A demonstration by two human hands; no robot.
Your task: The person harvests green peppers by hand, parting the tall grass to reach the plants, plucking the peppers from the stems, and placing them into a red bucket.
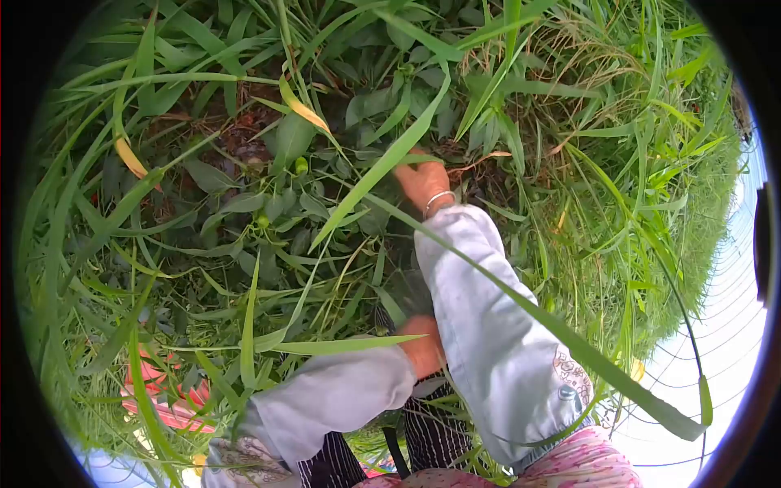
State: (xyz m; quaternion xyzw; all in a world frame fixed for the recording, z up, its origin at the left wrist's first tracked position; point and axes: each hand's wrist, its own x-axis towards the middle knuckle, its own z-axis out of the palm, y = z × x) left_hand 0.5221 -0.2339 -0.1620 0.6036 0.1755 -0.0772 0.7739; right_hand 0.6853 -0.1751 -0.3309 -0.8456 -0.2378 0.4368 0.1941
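Note:
My right hand (425,184), with a pale bracelet (440,198) at the wrist, reaches down among leafy plants. Its fingertips are hidden behind a long grass blade (389,159) and leaves. My left hand (421,348) is held close to my body, below the right forearm. It is blurred and its fingers do not show clearly. A dark, partly see-through thing (409,291) lies just above it, too blurred to name. Left of my right hand, small round green fruits (301,165) hang on a broad-leaved plant (291,140).
Tall grass (73,203) grows thickly all around, and one long blade (561,333) crosses my right sleeve. Bare soil (244,130) shows between the plants. A red and pink object (167,394) lies at lower left. Dry stems (561,77) stand at upper right.

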